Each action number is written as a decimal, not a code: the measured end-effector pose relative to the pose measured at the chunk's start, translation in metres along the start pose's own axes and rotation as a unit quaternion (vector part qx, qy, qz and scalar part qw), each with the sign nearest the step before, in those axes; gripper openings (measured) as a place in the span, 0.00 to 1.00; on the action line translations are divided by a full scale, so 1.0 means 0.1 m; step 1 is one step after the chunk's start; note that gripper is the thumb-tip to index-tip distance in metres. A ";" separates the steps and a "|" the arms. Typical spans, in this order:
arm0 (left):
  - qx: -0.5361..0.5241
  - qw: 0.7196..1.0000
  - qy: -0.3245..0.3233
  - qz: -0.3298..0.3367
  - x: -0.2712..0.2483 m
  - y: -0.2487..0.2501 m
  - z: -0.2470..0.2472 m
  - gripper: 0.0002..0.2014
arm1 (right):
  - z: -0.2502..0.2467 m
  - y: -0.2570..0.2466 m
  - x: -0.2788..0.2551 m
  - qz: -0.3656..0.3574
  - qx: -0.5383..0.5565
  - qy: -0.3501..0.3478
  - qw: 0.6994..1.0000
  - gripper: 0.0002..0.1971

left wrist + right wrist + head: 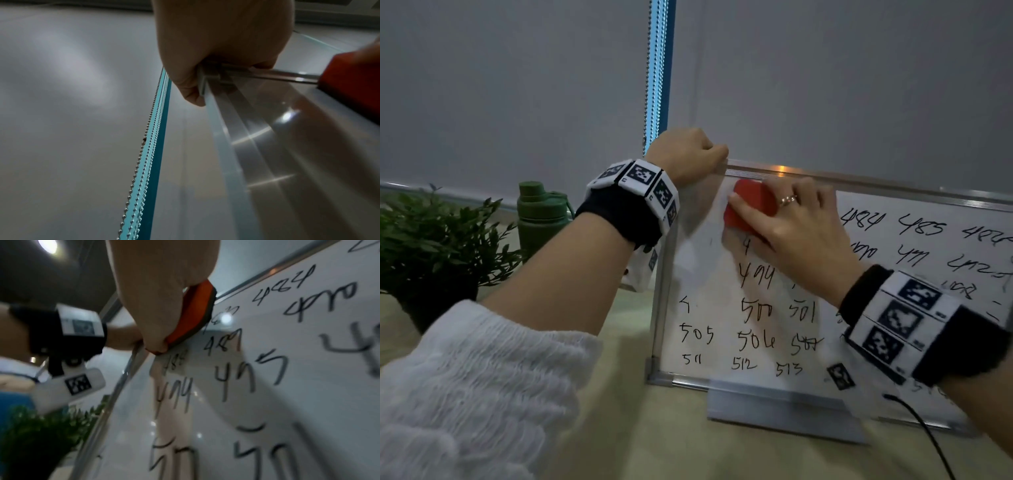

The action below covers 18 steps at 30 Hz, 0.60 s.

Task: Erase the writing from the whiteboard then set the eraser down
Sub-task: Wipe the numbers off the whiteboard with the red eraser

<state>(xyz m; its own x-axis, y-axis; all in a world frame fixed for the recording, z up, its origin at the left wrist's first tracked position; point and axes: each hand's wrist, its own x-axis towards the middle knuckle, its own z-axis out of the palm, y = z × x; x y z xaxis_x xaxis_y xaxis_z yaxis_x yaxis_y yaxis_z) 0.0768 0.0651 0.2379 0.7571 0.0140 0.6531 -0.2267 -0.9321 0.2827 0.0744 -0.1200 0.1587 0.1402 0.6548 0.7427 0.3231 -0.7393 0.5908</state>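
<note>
A small whiteboard (705,260) stands upright on the table, covered with black handwritten numbers; its upper left area is wiped blank. My left hand (688,154) grips the board's top left corner (207,78). My right hand (787,219) holds a red eraser (750,205) flat against the board near the top left, with the thumb along its lower edge. In the right wrist view the eraser (193,313) shows a dark felt face against the board (287,386).
A potted green plant (431,246) and a green bottle (541,216) stand left of the board. A grey roller blind with a bead chain (650,75) hangs behind. A black cable (928,438) lies on the table at lower right.
</note>
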 end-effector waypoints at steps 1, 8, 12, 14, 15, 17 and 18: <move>0.002 1.000 0.001 0.002 0.00 0.00 0.01 0.19 | 0.05 -0.05 -0.03 0.009 0.002 0.013 1.000 0.23; 0.002 1.000 0.004 -0.002 0.03 -0.04 0.04 0.19 | 0.15 -0.43 -0.68 -0.279 0.036 -0.082 0.956 0.25; 0.000 1.000 -0.002 0.015 0.02 -0.03 0.04 0.20 | 0.05 -0.27 -0.12 -0.005 0.045 -0.009 0.999 0.28; -0.002 1.000 -0.010 0.014 0.03 -0.03 0.05 0.21 | 0.10 -0.47 -0.21 -0.004 0.055 -0.009 0.998 0.29; -0.004 1.000 -0.012 0.010 0.05 -0.04 0.05 0.20 | 0.15 -0.62 -0.35 -0.067 0.066 -0.019 0.995 0.27; -0.008 1.000 -0.007 0.004 0.06 -0.06 0.07 0.20 | 0.19 -0.86 -0.70 -0.229 0.069 -0.058 0.969 0.19; -0.007 1.000 -0.002 0.004 0.06 -0.06 0.08 0.21 | 0.18 -0.88 -0.79 -0.264 0.073 -0.079 0.959 0.16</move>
<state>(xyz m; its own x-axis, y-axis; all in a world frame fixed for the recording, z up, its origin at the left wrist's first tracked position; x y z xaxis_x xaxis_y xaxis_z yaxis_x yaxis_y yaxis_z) 0.0876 0.0678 0.2351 0.7581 0.0054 0.6522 -0.2406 -0.9271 0.2874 0.0514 -0.1039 0.0429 0.0570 0.9558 0.2885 0.5140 -0.2759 0.8122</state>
